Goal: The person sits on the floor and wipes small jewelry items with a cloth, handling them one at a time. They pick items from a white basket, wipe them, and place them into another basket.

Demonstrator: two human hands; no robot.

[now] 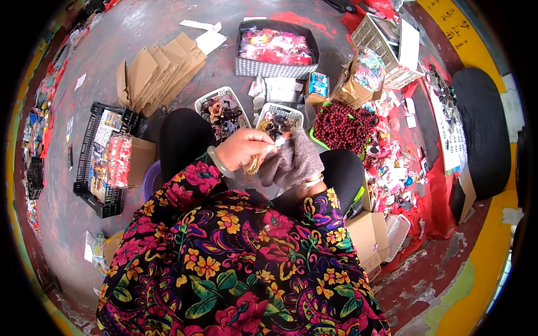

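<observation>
My left hand (242, 149), closed in a pinch, comes in from the left with a pale bangle on its wrist. Between its fingertips is a small white piece (279, 142), too small to name. A gold-coloured looped strand (254, 164) hangs under the palm. Grey fluffy cloth (292, 161) covers most of my right hand (307, 189), which holds it up against the left fingertips; only the wrist and a bit of finger show. Just beyond are a white basket of brownish hair ties (278, 122) and another of dark hair ties (223, 112).
Dark red beads (346, 127) fill a green tray on the right, by a spread of small colourful goods (392, 179). A patterned bin (274, 68) of pink packets stands ahead. Flattened cardboard (162, 73) and a black crate (84, 168) lie left.
</observation>
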